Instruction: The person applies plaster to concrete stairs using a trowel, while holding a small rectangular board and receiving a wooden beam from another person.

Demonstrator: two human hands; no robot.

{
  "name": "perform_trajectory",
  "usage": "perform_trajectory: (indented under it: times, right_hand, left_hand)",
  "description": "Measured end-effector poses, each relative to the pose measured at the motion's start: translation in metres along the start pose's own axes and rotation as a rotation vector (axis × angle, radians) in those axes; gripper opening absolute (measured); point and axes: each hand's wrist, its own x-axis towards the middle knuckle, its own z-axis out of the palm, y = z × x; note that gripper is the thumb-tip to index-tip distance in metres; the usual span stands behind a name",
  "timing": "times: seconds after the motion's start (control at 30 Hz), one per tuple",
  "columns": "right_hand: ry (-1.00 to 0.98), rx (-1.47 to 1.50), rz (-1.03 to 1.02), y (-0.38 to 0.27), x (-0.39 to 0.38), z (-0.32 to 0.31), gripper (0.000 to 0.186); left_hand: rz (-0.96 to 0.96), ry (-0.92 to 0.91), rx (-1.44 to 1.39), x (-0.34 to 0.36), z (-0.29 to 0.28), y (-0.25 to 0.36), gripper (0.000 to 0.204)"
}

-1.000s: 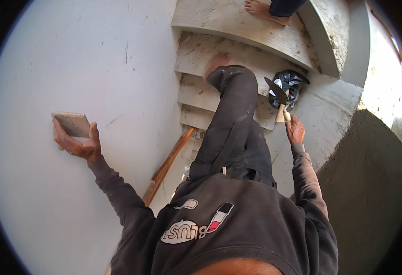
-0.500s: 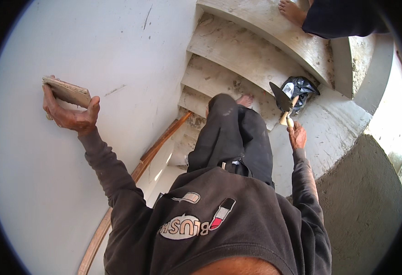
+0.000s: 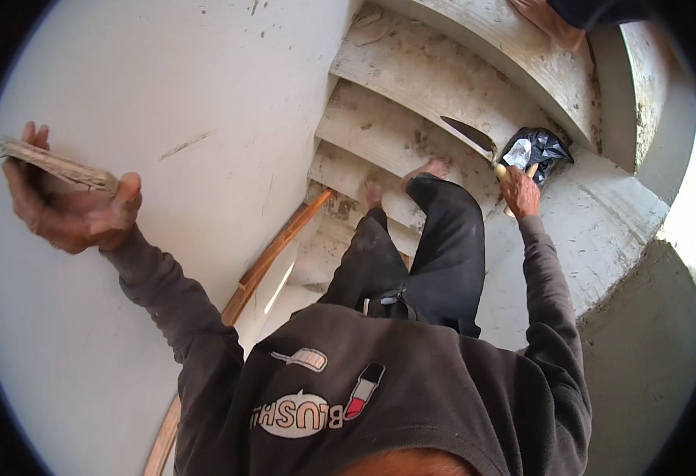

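Left hand (image 3: 74,222), half-curled round a flat, grey-tan, probably wooden board (image 3: 58,164), swings farther left; right hand (image 3: 520,192), clenched, tips its dark, pointed metal trowel (image 3: 469,134) leftward. Both tools stay held.

From the right hand (image 3: 520,193), open room runs over the steps (image 3: 399,111) toward 10 o'clock; the black bag (image 3: 556,147) blocks 1 o'clock, the person's knee (image 3: 457,208) 9 o'clock; a wooden rail (image 3: 272,258) lies at 4 o'clock from the left hand (image 3: 78,214)

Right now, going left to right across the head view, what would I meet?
Left hand holding a flat board → wooden plank → bare left foot → pointed trowel → right hand gripping its handle → darker grey surface.
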Motion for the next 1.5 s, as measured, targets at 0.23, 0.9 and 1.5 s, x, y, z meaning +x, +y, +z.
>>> perform_trajectory:
  times: [0.23, 0.9, 1.5]
  right_hand:
    - [0.179, -0.074, 0.041, 0.007, 0.046, 0.027, 0.024]
    - [0.602, 0.145, 0.641, 0.007, 0.11, 0.158, 0.041]
    - [0.539, 0.304, 0.292, -0.067, 0.134, 0.196, 0.06]
  left_hand:
    - [-0.033, 0.205, -0.085, 0.0, 0.017, 0.008, 0.076]
    - [-1.534, -1.216, -0.64, -0.437, -0.001, 0.308, 0.062]
    - [-2.137, -1.158, -0.706, -0.475, -0.012, 0.329, 0.055]
